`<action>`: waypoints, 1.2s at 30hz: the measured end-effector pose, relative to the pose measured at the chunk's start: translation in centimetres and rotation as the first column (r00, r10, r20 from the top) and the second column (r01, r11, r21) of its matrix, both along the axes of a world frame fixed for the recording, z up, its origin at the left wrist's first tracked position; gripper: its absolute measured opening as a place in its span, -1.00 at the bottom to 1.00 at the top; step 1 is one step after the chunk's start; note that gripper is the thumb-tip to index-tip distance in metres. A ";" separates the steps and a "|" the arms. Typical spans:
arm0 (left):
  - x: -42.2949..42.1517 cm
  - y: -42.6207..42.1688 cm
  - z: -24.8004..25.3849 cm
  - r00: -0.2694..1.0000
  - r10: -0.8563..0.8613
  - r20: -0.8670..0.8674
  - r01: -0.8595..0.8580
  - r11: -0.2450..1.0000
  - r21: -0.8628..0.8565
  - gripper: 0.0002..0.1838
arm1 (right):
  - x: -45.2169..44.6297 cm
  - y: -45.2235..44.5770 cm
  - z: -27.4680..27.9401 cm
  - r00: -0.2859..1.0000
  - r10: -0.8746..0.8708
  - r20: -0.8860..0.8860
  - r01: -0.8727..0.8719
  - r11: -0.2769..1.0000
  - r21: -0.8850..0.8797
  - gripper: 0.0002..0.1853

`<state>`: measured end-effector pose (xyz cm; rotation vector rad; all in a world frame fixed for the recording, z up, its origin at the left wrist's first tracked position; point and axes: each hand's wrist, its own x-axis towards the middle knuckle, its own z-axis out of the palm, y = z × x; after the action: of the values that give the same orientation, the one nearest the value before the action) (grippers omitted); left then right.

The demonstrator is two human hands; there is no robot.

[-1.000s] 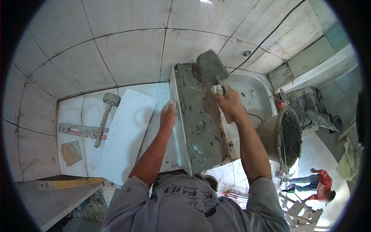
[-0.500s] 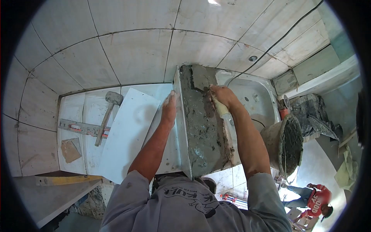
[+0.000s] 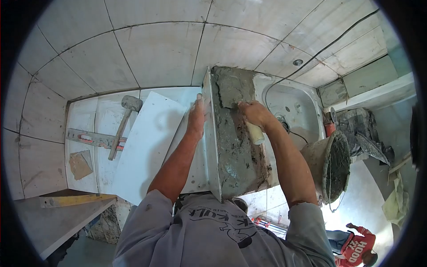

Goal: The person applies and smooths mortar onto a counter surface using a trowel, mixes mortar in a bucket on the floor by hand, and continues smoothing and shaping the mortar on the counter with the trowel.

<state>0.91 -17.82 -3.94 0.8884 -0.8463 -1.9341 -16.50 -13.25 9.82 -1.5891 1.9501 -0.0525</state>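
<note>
On the left, a grey-headed mallet with a wooden handle [image 3: 119,135] lies across a grey metal level [image 3: 94,139], beside a flat white panel [image 3: 143,149]. Left hand [image 3: 196,116] open, fingers extended, against an upright thin white slab [image 3: 213,151]. Right of slab: wet grey mortar strip [image 3: 232,162]. Right hand [image 3: 255,115] grips a pale-handled trowel [image 3: 255,134] over its far half; blade hard to separate from mortar. Further right: white basin [image 3: 307,103], mortar-caked bucket [image 3: 315,156], near-right person in red top [image 3: 359,249].

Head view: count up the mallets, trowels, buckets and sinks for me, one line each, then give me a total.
Mallet: 1
Trowel, in the right hand's grip: 1
Bucket: 1
Sink: 1
Total: 4
</note>
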 end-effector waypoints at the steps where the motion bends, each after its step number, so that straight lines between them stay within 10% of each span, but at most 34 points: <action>1: 0.0 0.1 0.3 1.000 -0.005 0.001 0.005 1.000 -0.015 -0.10 | 0.1 0.3 0.0 1.000 -0.006 0.000 0.006 1.000 0.002 -0.49; 3: 0.0 0.1 0.4 1.000 -0.017 -0.007 0.017 1.000 -0.017 -0.09 | 0.5 0.9 0.1 0.942 -0.287 0.174 0.263 0.953 0.147 -0.36; 6: 0.1 0.2 0.9 0.998 -0.026 -0.060 0.025 1.000 -0.007 -0.07 | -0.4 1.5 -3.4 0.998 -0.051 0.026 0.052 0.998 -0.038 -0.46; 19: 2.4 3.1 -1.5 0.930 -0.003 -0.367 0.054 0.990 0.129 -0.07 | 3.1 5.4 -2.2 0.956 -0.253 0.145 0.256 0.967 0.002 -0.45; 22: 2.6 5.6 -3.5 0.960 0.031 -0.279 0.026 0.980 0.197 -0.17 | 3.5 5.6 -1.5 0.966 0.213 -0.148 -0.216 0.976 -0.002 -0.55; 36: 1.3 8.0 -4.8 0.998 0.005 -0.068 -0.012 0.994 -0.113 -0.15 | 4.9 7.0 -4.2 0.950 -0.251 0.186 0.256 0.967 -0.001 -0.48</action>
<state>2.16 -9.86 -8.75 0.7539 -0.9012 -1.8784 -11.58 -6.29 5.63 -1.2892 1.9998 -0.3191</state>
